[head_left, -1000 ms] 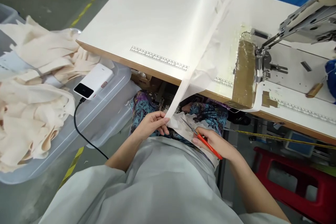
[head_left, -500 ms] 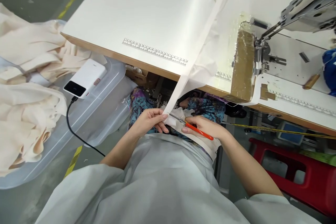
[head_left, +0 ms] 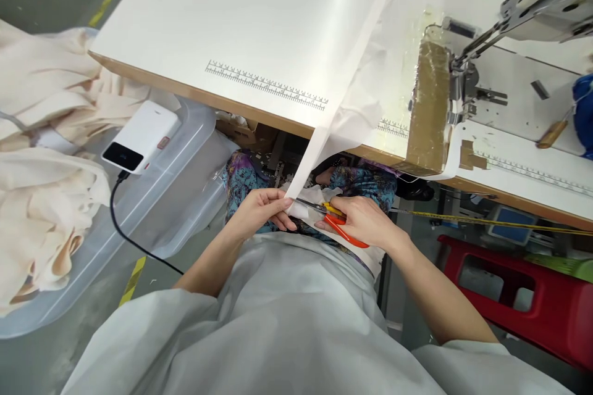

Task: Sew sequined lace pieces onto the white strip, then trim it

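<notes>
Between thumb and fingers, my left hand pinches the lower end of a white fabric strip. That strip runs up over the table edge and along the white tabletop. My right hand grips orange-handled scissors, their blades pointing left at the strip beside my left fingertips. The handles stand somewhat apart, and a yellow part shows near the pivot. Whether the blades touch the cloth I cannot make out. More pale cloth lies on my lap beneath both hands.
A sewing machine stands on the table at right, behind a brown taped block. At left, a clear plastic bin holds cream fabric, with a white power bank on its edge. A red stool is at lower right.
The scissors' handles have spread apart, revealing the yellow part. My right hand has shifted slightly, while my left keeps its pinch on the strip. The whole view has moved a little.
</notes>
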Demonstrator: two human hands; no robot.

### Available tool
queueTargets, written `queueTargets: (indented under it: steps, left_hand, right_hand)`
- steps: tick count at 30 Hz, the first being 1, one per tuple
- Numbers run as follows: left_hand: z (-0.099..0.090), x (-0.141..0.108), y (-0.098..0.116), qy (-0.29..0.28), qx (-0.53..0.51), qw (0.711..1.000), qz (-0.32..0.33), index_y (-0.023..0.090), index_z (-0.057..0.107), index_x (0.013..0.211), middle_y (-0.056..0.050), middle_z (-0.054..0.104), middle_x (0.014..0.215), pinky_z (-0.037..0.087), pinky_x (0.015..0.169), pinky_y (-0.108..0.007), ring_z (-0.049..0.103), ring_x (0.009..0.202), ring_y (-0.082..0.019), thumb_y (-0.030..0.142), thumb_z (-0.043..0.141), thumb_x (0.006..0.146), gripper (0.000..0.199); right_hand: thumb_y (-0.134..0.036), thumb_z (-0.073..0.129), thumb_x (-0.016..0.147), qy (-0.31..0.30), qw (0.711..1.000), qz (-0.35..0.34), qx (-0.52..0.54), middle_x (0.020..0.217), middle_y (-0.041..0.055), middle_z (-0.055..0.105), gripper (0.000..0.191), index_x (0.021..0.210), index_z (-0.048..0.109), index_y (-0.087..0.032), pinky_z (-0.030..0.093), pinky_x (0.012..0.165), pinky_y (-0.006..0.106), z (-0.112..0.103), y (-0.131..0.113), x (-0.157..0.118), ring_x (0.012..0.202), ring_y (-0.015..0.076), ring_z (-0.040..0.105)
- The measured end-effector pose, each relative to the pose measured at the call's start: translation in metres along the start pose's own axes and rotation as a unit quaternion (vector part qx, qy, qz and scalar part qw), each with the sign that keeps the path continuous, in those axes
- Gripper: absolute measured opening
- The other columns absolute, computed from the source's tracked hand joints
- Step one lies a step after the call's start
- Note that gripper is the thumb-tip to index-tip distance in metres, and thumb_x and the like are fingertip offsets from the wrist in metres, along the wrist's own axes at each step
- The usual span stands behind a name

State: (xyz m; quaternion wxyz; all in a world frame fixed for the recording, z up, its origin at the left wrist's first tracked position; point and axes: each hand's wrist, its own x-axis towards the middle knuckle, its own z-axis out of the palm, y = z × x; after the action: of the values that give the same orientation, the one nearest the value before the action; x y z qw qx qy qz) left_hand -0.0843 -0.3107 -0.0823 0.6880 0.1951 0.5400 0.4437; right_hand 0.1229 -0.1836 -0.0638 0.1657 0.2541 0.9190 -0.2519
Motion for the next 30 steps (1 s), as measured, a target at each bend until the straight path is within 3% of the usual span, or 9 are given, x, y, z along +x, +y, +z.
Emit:
queueTargets:
  steps: [11,21,30]
  left_hand:
    - [0.0,0.003,-0.004,-0.008,-0.003,1.0,0.001,0.014,0.064,0.078,-0.005,0.071,0.058,0.053,0.051,-0.019,0.07,0.054,-0.016,0.056,0.078,0.07,0.045]
    - [-0.001,0.001,-0.002,-0.003,0.006,1.0,-0.005,0.015,0.061,0.074,-0.004,0.071,0.057,0.054,0.052,-0.021,0.07,0.054,-0.017,0.057,0.08,0.067,0.047]
    - [-0.003,0.004,-0.005,-0.012,0.004,1.0,-0.016,0.015,0.062,0.08,-0.004,0.071,0.058,0.054,0.054,-0.02,0.071,0.057,-0.017,0.057,0.077,0.072,0.046]
  right_hand:
    - [-0.069,0.037,0.092,0.016,1.0,0.007,-0.01,0.063,0.006,0.062,0.055,0.066,0.049,-0.022,0.02,0.053,0.029,0.006,0.004,-0.002,0.057,0.0198,0.057]
    - [-0.068,0.039,0.092,0.014,0.999,0.006,-0.033,0.069,0.0067,0.065,0.052,0.072,0.051,-0.022,0.018,0.053,0.029,-0.002,-0.011,0.008,0.063,0.0212,0.061]
    - [-0.071,0.04,0.088,0.034,0.997,0.007,0.062,0.058,0.0007,0.052,0.053,0.064,0.04,-0.024,0.022,0.052,0.028,0.007,0.007,0.004,0.053,0.0164,0.047]
